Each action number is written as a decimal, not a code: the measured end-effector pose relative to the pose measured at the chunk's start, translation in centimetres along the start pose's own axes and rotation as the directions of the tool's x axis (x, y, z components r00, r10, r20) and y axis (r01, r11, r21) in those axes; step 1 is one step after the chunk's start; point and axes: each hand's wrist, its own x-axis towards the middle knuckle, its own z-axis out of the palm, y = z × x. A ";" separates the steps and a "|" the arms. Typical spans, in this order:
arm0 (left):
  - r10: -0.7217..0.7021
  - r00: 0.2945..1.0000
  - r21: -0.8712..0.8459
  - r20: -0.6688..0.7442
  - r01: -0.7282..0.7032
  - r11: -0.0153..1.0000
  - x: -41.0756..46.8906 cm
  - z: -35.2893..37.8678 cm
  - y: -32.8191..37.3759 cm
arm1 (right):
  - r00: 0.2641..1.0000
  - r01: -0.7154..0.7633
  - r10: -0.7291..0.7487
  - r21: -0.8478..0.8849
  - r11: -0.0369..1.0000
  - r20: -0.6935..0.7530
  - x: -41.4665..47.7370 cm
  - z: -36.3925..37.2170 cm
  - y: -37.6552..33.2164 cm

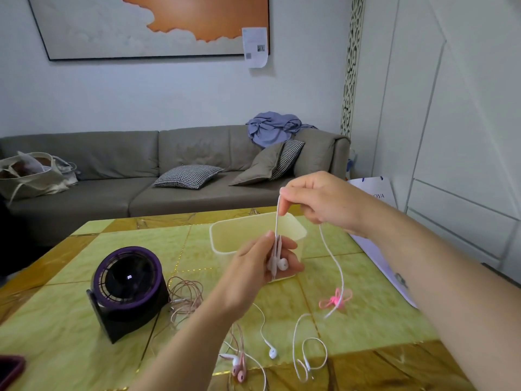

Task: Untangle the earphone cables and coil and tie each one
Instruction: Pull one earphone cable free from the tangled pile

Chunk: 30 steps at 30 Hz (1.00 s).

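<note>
My left hand (262,261) pinches the two earbuds and the gathered strands of a light pink earphone cable (337,266) above the table. My right hand (318,200) is raised higher and to the right, pinching the same cable, which runs taut between both hands and then hangs down to the table. A rose-gold earphone cable (184,296) lies in a loose heap beside the fan. A white earphone (272,352) and pink earbuds (239,372) lie at the near edge, with a looped white cable (306,359) to their right. A bright pink tied coil (337,301) rests on the right.
A pale rectangular plastic box (225,235) stands behind my hands. A purple and black desk fan (128,289) stands on the left of the green and gold table (98,334). A dark phone corner (10,369) shows at bottom left. A grey sofa (141,179) is beyond.
</note>
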 end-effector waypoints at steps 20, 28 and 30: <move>0.040 0.992 0.066 -0.121 -0.032 0.997 0.3 -3.2 0.6 | 0.988 0.070 -0.019 -0.332 0.941 0.156 -1.7 3.4 0.2; -0.023 0.987 -0.340 0.161 0.077 0.937 -1.1 -0.6 3.0 | 0.990 0.040 -0.046 -0.052 0.998 -0.133 0.7 3.4 2.7; 0.051 0.994 -0.503 0.093 0.002 0.864 -0.7 -0.6 3.7 | 0.995 -0.022 0.024 0.022 1.000 -0.101 0.3 4.7 4.2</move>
